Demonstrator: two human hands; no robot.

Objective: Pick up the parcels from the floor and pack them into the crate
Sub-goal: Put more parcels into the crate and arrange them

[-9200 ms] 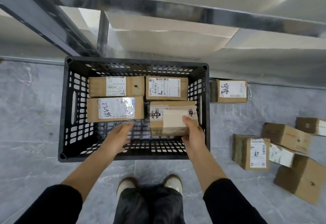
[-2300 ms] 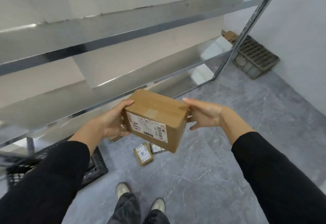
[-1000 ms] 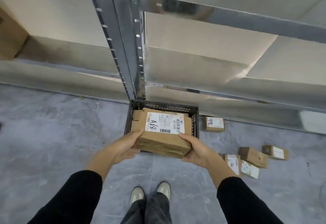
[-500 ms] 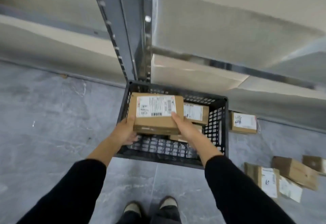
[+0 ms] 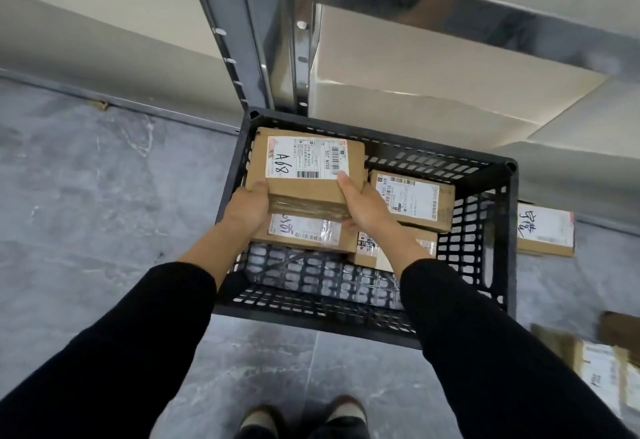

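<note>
A brown cardboard parcel (image 5: 306,168) with a white label marked A68 hangs over the far left corner of the black slatted crate (image 5: 498,241). My left hand (image 5: 247,210) grips its near left edge and my right hand (image 5: 363,205) its near right edge. Under it lies a parcel with a taped label (image 5: 304,232). Another labelled parcel (image 5: 414,199) rests at the crate's far right, and a smaller one (image 5: 367,251) shows beneath my right wrist. The near part of the crate floor (image 5: 311,279) is bare.
The crate stands on grey floor against a metal shelving upright (image 5: 273,44) and low shelves. A parcel with handwriting (image 5: 543,231) lies on the floor right of the crate. More parcels (image 5: 599,366), blurred, sit at the lower right. My shoes (image 5: 304,418) are at the bottom edge.
Both hands have carried the A68 parcel from in front of the crate to over its far left corner and lowered it. The view has come closer to the crate.
</note>
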